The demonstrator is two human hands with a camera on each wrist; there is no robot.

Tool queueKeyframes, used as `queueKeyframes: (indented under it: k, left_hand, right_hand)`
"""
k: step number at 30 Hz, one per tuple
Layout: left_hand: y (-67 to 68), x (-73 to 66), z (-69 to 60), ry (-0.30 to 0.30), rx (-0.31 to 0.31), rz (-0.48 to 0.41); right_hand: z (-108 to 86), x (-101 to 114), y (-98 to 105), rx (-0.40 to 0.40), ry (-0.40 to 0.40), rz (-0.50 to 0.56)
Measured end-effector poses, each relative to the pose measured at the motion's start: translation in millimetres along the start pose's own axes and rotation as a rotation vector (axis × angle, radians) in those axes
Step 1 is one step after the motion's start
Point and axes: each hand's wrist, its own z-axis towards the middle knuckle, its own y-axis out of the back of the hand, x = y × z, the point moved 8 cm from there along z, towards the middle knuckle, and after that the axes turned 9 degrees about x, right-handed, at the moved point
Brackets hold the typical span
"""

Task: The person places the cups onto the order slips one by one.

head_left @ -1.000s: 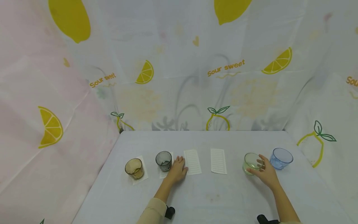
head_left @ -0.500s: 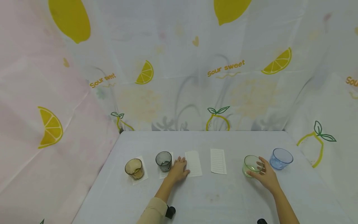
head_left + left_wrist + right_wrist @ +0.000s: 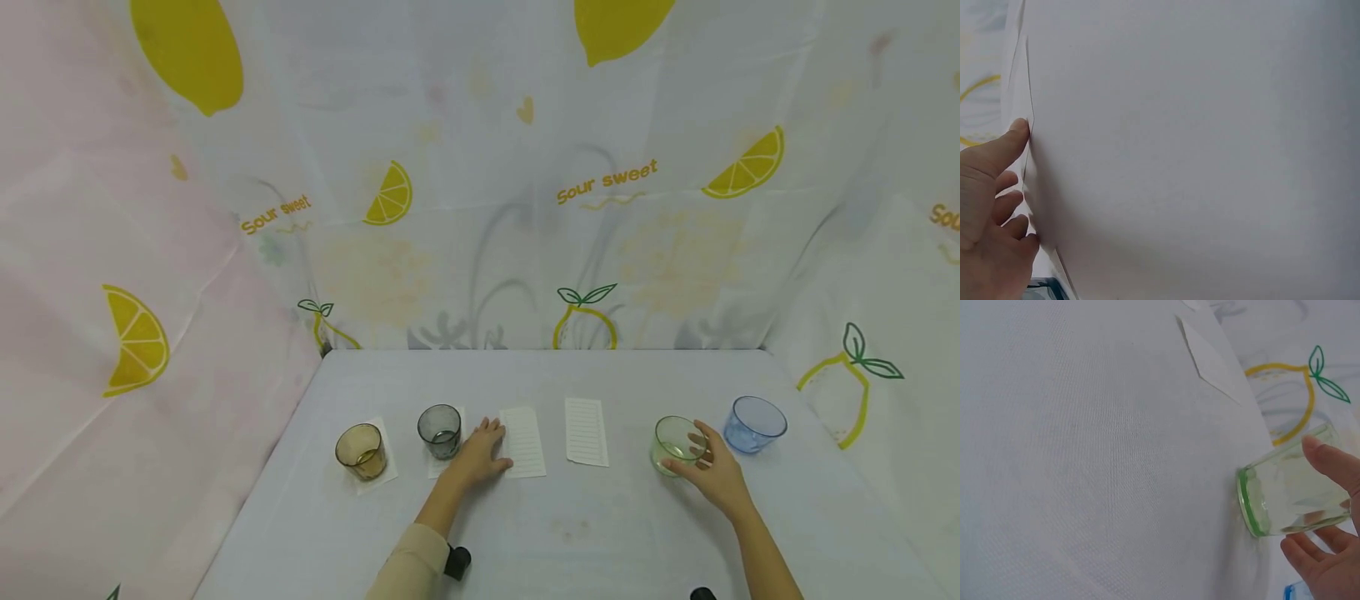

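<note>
My left hand rests on the table, fingers spread, its thumb at the left edge of a lined white paper slip. In the left wrist view the thumb touches that slip's edge, and the other fingers lie loosely bent. To its left a grey glass stands on another slip. My right hand holds a pale green glass, thumb on the near side and fingers round the right side. The right wrist view shows the glass with its green base at the tabletop; whether it touches cannot be told.
An amber glass stands on a slip at the far left. A second lined slip lies right of the middle. Behind my right hand stands a blue glass. Lemon-printed cloth hangs behind the white table.
The paper slip by my left hand has slid a little right and nearer, the hand shifting with it. My right hand and the green glass have come slightly nearer.
</note>
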Motion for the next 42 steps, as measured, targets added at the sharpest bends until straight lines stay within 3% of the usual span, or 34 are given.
queueKeyframes:
  k: [8,21,31,42]
  left_hand:
    - [3.4,-2.9,2.4,0.004,0.041,0.044]
    - [9.7,-3.0,4.4,0.113,0.051,0.059]
    - [10.3,-2.9,6.0,0.116,0.051,0.075]
    - [10.2,-2.1,4.5,0.116,0.039,0.017]
  right_hand:
    - [-0.4,-1,-1,0.004,-0.013,0.027]
    - [0.5,1,-3,0.004,0.008,0.139]
    - [7.8,18,-7,0.013,0.027,0.160]
    - [16.3,34,-15,0.039,0.058,0.195]
